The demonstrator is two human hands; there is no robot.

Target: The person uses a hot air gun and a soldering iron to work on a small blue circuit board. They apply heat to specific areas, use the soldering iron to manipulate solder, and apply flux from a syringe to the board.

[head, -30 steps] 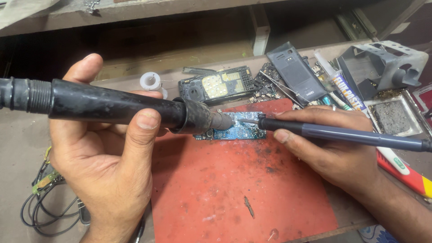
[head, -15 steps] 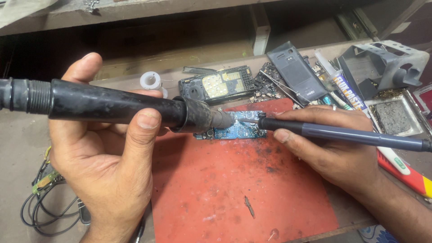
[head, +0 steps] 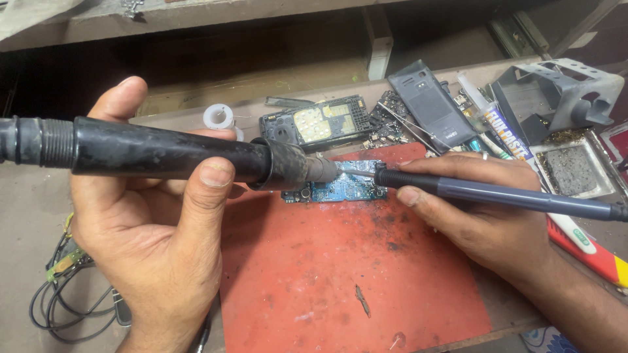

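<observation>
My left hand (head: 154,255) grips a thick black soldering iron (head: 170,155) that lies across the view, its tip pointing right. My right hand (head: 487,212) holds a slim dark grey soldering pen (head: 510,196) pointing left. Both tips meet just above a small blue circuit board (head: 343,189) at the far edge of a red work mat (head: 340,281). The fingers of my right hand rest on the mat beside the board.
Behind the mat lie an opened phone body (head: 320,125), a grey phone back cover (head: 428,108), a white solder spool (head: 218,117) and a paste tube (head: 500,131). A grey iron stand with sponge tray (head: 569,153) is at the right. Black cables (head: 62,297) are at the left.
</observation>
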